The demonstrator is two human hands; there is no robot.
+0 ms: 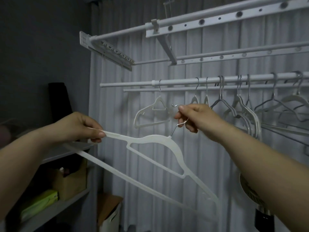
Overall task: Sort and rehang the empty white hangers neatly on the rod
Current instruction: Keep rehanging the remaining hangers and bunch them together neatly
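Left hand (80, 126) and right hand (197, 118) fingers pinch a white hanger (167, 143) before the hanger-crowded rod (175, 82).

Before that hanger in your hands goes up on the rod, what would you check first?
1. Right hand pinches the hook of the held hanger: ok.
2. Left hand holds its shoulder tip: ok.
3. Held hanger carries no clothes: ok.
4. Free stretch of rod just right of the lone hanger: ok.
5. Hook level with the rod: not ok, it sits below.
6. Hook opening turned toward the rod: cannot tell, fingers cover part of it.
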